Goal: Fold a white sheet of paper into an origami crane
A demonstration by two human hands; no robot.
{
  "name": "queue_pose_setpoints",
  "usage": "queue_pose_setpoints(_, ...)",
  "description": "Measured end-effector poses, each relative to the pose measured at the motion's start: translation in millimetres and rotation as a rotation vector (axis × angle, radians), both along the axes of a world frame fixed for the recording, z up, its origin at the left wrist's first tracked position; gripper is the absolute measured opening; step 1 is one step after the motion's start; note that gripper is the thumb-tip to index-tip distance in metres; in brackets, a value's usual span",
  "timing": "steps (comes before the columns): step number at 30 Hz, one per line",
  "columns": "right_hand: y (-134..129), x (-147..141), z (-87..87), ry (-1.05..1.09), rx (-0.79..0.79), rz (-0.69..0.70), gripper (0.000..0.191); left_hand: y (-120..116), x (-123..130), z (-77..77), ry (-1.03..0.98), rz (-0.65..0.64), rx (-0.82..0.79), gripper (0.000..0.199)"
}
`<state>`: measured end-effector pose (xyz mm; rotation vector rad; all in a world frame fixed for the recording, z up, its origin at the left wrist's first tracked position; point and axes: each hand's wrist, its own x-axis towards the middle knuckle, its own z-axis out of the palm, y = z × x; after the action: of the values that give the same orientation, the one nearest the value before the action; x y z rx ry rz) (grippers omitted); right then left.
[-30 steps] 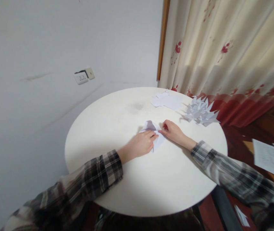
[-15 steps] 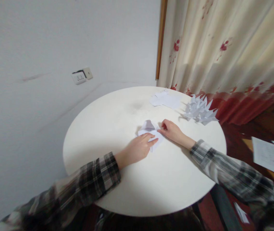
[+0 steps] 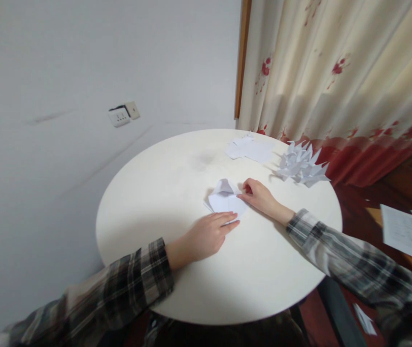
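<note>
A partly folded sheet of white paper lies on the round white table, its far flap raised into a small pocket. My left hand rests across the near edge of the paper, fingers stretched out and pressing down. At the paper's right corner, my right hand has curled fingers, with thumb and fingertip closed at the edge. The lower tip of the paper is covered by my left fingers.
Loose white paper pieces lie at the table's back. A cluster of folded paper cranes stands at the right rim, near the curtain. Printed sheets lie on a surface at far right.
My left hand has slid toward me, from the middle of the paper to its near edge, uncovering more of the fold. My right hand has stayed at the corner.
</note>
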<state>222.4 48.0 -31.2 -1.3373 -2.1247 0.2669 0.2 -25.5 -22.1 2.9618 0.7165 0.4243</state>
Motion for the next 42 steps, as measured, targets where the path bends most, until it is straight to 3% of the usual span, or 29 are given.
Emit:
queue_pose_setpoints(7,6,-5,0.4,0.034,0.078,0.178,0.018,-2,3,4.9,-0.001,0.019,-0.007,0.047)
queue_pose_setpoints(20,4,-13,8.8,0.185,-0.05,0.212,0.005,-4,5,6.0,-0.098,-0.004,0.001,0.039)
queue_pose_setpoints(22,-1,-11,7.9,0.215,-0.065,0.218,0.004,-3,5,13.8,-0.186,0.016,0.017,0.035)
queue_pose_setpoints(25,-9,-9,6.8,0.239,-0.093,0.239,0.004,7,3,35.4,-0.433,0.194,0.12,0.031)
queue_pose_setpoints(27,-14,-8,6.9,0.243,-0.104,0.248,0.004,21,2,52.1,-0.443,0.25,0.087,0.058)
queue_pose_setpoints(29,-17,-7,7.8,0.24,-0.111,0.247,0.004,36,4,65.7,-0.359,0.134,-0.08,0.079)
queue_pose_setpoints(31,-19,-8,9.4,0.239,-0.122,0.231,0.004,48,10,73.7,-0.287,0.045,-0.24,0.063)
queue_pose_setpoints(34,-20,-10,12.4,0.237,-0.145,0.211,0.007,55,18,76.3,-0.277,0.069,-0.354,0.04)
queue_pose_setpoints(42,-22,-17,18.0,0.227,-0.165,0.242,0.011,50,19,65.5,-0.3,0.219,-0.358,0.023)
